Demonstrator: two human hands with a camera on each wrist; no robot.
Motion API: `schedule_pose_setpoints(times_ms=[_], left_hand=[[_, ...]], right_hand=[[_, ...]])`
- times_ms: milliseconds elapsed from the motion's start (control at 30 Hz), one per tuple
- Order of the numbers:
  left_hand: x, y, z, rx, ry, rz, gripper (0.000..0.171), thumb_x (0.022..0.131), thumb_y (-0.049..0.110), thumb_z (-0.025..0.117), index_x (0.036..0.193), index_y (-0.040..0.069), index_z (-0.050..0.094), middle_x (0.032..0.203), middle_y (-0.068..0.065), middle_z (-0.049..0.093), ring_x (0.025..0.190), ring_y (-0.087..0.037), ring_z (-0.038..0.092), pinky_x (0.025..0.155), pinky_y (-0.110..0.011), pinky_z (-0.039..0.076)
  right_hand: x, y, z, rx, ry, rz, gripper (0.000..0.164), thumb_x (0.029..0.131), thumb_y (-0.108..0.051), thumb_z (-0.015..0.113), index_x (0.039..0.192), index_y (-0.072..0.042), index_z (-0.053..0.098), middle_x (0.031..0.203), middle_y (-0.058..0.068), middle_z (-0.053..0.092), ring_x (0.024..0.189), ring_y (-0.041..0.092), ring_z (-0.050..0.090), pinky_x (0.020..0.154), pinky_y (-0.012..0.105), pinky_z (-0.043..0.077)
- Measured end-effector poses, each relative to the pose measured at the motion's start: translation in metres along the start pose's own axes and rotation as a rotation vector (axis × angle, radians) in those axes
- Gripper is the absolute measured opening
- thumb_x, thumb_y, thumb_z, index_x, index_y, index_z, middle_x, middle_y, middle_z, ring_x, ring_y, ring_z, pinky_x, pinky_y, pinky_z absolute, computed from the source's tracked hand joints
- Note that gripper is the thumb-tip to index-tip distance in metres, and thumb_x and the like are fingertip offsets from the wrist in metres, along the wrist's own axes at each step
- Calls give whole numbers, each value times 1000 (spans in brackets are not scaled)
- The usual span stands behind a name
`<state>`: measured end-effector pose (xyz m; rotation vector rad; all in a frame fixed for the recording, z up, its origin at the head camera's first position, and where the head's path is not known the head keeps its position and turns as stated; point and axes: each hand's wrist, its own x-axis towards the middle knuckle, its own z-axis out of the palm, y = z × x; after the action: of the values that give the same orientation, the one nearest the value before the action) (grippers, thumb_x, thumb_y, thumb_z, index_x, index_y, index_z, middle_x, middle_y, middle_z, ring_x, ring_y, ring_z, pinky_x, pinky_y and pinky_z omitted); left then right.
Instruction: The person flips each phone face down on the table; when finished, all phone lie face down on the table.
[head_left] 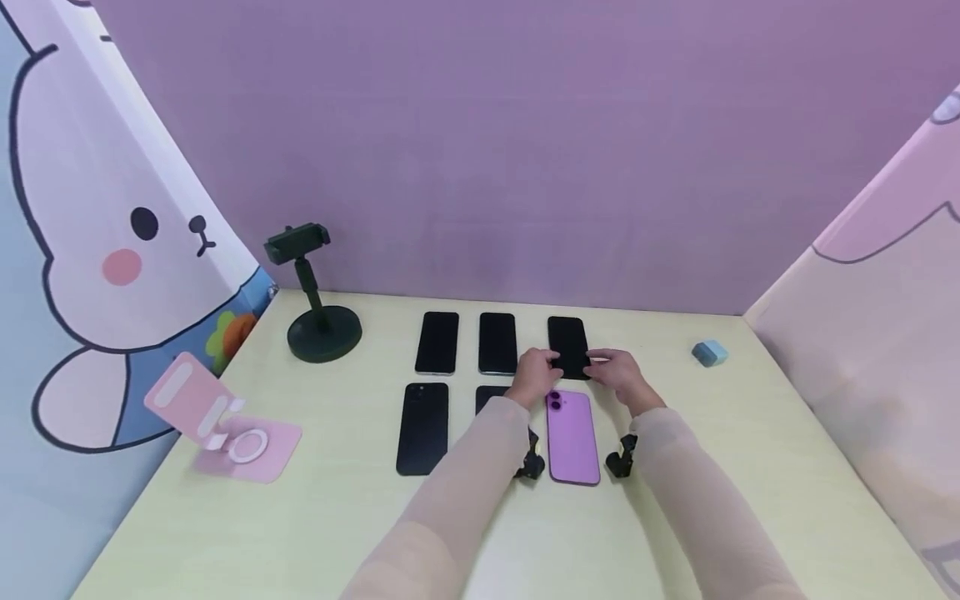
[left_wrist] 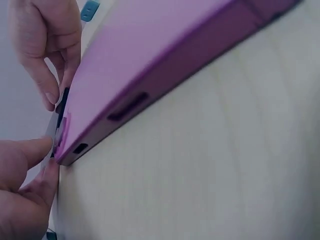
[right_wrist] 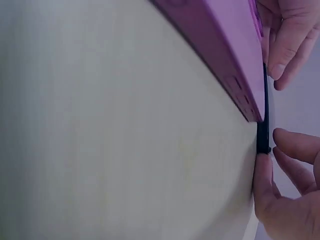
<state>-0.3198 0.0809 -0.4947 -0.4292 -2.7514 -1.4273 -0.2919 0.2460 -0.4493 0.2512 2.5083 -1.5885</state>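
Note:
In the head view a black phone (head_left: 568, 347) lies at the right end of the back row on the table. The left hand (head_left: 534, 377) is at its left edge, and the right hand (head_left: 617, 377) is at its right edge near the lower corner. Curled fingers and thumbs grip the phone between them. Just in front lies a purple phone (head_left: 573, 437), back side up, its camera lenses at the top left. In the left wrist view this purple phone (left_wrist: 135, 50) looms close and partly covers the black one. The right wrist view shows the right thumb (right_wrist: 262, 180) against the black phone's edge.
Two more black phones (head_left: 437, 342) (head_left: 498, 343) are in the back row. In front lie a black phone with cameras (head_left: 423, 429) and another (head_left: 487, 393), mostly behind the left sleeve. A dark green stand (head_left: 324, 333), pink folding stand (head_left: 273, 446) and small blue block (head_left: 709, 353) surround them.

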Motion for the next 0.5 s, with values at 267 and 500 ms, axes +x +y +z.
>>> schedule_pose_setpoints(times_ms=[267, 500], left_hand=[[-15, 23, -7, -53, 49, -97, 25, 88, 2, 70, 113, 0, 72, 89, -6, 70, 85, -13, 63, 80, -24, 50], [-20, 28, -7, 1, 91, -100, 25, 88, 1, 69, 113, -1, 72, 94, -10, 71, 91, -18, 65, 81, -23, 49]], right_hand=[[2, 0, 4, -13, 46, 9, 43, 92, 5, 59, 134, 9, 52, 129, 32, 53, 104, 31, 62, 86, 34, 52], [5, 2, 7, 4, 67, 16, 43, 92, 4, 58, 134, 8, 52, 128, 31, 54, 105, 33, 61, 87, 37, 51]])
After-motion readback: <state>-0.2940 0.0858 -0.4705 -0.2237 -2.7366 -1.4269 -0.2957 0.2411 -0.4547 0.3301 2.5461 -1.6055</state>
